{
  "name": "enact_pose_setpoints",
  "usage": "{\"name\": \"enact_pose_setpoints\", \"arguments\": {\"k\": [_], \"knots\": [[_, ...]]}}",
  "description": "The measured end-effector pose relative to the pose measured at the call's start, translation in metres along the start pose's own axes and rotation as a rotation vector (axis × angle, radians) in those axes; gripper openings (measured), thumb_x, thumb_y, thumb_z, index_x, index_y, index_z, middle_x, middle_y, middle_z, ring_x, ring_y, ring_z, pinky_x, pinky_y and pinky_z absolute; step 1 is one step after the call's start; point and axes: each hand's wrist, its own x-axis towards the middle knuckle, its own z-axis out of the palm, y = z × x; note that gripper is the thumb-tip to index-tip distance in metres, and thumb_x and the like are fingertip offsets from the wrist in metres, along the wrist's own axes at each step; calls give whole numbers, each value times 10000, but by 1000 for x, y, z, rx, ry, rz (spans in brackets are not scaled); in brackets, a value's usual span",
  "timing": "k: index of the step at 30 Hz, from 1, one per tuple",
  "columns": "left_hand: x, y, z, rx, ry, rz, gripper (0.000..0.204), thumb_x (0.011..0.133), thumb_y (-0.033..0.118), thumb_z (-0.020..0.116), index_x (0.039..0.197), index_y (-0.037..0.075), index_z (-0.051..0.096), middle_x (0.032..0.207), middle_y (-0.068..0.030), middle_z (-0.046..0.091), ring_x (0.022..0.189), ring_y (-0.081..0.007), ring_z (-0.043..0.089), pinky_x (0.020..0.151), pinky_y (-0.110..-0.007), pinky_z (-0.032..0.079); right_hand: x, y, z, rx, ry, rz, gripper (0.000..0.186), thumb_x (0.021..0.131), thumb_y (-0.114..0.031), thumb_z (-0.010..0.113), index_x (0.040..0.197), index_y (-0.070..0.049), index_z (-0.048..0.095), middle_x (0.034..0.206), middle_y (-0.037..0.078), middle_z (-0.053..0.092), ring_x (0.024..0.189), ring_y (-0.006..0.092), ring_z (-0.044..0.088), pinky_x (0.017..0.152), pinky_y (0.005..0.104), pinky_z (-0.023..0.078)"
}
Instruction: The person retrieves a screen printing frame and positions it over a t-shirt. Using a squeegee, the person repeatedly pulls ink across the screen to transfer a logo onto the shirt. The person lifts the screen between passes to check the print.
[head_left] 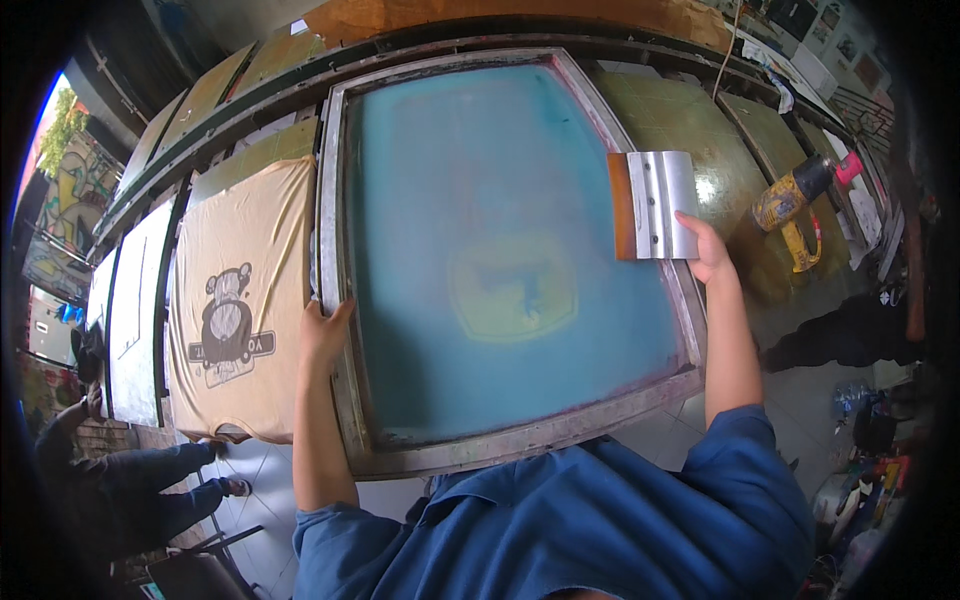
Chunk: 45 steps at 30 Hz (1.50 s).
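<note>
The left rail of the screen frame (540, 430) is clasped by the left hand (327, 330), the thumb laid inward and the other fingers partly hidden; its forearm is extended up from the near side. The right forearm is angled slightly inward. By the right hand's grip (708, 248), the squeegee (662, 205) is pinched at its metal holder, over the frame's right rail, orange blade turned left.

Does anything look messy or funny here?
No spill or break stands out. One slightly odd thing: the cream fabric T-shirt with a dark bear-like print, left of the blue rectangular mesh screen, looks wrinkled near its upper right corner instead of smooth.
</note>
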Motion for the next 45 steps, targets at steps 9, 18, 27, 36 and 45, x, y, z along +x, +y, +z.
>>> {"name": "enact_pose_setpoints", "arguments": {"k": [9,18,27,36,45], "knots": [[1,-6,3,-40,55,47,418,743,283,643,920,-81,539,793,-202,600,741,-290,589,659,-376,455,4,1,12,-72,90,-11,457,787,-274,587,1119,29,506,1027,153,583,927,270,569,819,395,445],[-5,-13,-11,-84,67,124,390,735,266,663,878,-77,544,770,-208,609,727,-296,604,635,-374,456,-46,2,21,5,154,-148,439,775,-242,595,1109,29,506,991,144,587,870,259,582,737,382,472],[-59,-31,-66,-376,159,479,267,768,195,653,833,-44,553,706,-113,603,633,-165,548,577,-301,433,-160,26,30,108,168,-479,394,759,-188,617,1077,28,530,973,112,595,888,228,575,786,351,455],[-126,-78,-42,-533,137,623,253,778,99,630,978,-33,550,845,-74,615,759,-134,573,678,-252,456,-311,97,-24,116,294,-804,442,761,-184,580,1137,36,504,1083,112,571,1017,233,533,901,344,376],[-222,-67,45,-610,-193,699,385,643,75,677,980,-52,539,826,-89,610,738,-131,564,655,-267,474,-556,255,-139,160,721,-770,485,792,-202,504,1222,13,437,1247,139,453,1141,297,428,977,440,310]]}}
